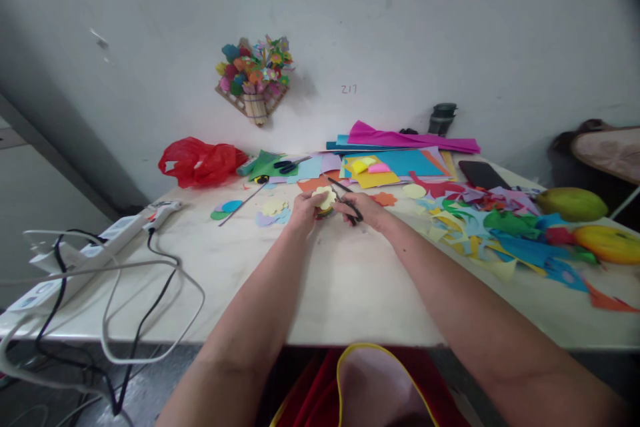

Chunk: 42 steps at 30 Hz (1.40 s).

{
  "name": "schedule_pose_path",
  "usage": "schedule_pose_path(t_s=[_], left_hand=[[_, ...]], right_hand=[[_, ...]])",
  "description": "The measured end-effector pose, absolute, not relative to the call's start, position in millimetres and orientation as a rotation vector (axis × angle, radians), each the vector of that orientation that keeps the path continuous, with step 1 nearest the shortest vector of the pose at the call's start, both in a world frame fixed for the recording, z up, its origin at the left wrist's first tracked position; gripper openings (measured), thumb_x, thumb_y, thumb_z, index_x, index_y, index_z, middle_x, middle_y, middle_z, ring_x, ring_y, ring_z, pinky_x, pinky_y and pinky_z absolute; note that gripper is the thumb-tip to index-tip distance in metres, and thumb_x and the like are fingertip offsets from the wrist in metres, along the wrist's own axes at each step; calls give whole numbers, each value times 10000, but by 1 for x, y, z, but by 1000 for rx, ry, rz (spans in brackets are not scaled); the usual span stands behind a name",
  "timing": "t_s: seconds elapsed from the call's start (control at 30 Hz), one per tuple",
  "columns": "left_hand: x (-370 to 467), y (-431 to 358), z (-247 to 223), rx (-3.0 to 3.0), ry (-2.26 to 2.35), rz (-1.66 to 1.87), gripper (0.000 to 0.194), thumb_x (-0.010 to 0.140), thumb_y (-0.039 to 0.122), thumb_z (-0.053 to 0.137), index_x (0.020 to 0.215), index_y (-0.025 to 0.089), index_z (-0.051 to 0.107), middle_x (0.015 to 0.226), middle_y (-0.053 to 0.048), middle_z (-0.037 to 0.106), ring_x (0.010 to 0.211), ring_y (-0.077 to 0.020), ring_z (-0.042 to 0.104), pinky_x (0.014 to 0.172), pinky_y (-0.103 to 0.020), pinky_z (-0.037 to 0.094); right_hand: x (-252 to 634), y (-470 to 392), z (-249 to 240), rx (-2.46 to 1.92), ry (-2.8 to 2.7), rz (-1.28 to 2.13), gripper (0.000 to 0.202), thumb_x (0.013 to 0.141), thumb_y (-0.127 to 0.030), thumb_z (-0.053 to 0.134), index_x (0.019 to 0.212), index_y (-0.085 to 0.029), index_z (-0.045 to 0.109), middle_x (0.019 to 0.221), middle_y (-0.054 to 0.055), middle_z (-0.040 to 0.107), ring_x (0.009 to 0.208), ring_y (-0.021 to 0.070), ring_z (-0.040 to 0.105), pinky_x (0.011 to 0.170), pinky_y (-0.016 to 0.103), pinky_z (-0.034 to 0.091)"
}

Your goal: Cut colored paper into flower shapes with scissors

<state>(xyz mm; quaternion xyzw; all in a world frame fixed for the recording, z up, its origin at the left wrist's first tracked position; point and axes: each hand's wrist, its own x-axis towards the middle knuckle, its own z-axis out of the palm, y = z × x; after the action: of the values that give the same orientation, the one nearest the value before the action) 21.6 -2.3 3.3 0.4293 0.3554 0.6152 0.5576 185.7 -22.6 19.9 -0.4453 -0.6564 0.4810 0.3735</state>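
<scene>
Between the thumb and fingers of my left hand [303,210] is a pale yellow paper flower [324,198] with a scalloped edge. My right hand [367,208] is closed round the dark handles of a pair of scissors [355,213], whose blades point up and left, close beside the flower. To the left on the table lie several pale yellow and lilac paper cut-outs [273,209], and an orange paper flower [385,199] rests just right of my right hand. A pale yellow paper circle [415,191] lies farther right.
Paper scraps [480,227] cover the table's right side, with a phone [483,175] and yellow-green fruit [571,204] near them. Coloured sheets [400,163] and a second pair of scissors [287,165] lie at the back. A red plastic bag [203,161] and a power strip [75,267] with cables occupy the left.
</scene>
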Motion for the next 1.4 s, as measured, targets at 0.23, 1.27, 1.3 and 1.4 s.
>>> schedule_pose_path(t_s=[0.23,1.27,1.3,1.4], left_hand=[[22,-3,4,995,829,1456,256,510,244,840,554,148,607,539,-14,582,499,-94,489,482,-232,351],[25,-7,8,960,843,1483,296,456,260,850,541,142,592,527,-10,578,475,-94,496,482,-238,331],[25,-7,8,960,847,1484,292,461,257,847,542,143,590,520,-6,570,471,-91,486,478,-238,319],[26,-6,8,955,843,1493,290,461,248,841,532,147,578,500,4,546,462,-84,461,469,-235,297]], right_hand=[[186,-20,17,-1139,-1690,1211,364,738,-420,803,658,-190,534,507,-31,563,413,90,493,405,218,390],[182,-20,19,-1168,-1673,1177,374,688,-382,841,621,-191,527,456,-41,536,366,86,473,365,213,365],[182,-21,19,-1166,-1670,1179,370,691,-388,839,625,-190,534,460,-39,540,369,88,475,368,214,369],[182,-22,20,-1161,-1654,1193,378,685,-406,841,622,-188,539,461,-34,544,371,87,475,374,214,374]])
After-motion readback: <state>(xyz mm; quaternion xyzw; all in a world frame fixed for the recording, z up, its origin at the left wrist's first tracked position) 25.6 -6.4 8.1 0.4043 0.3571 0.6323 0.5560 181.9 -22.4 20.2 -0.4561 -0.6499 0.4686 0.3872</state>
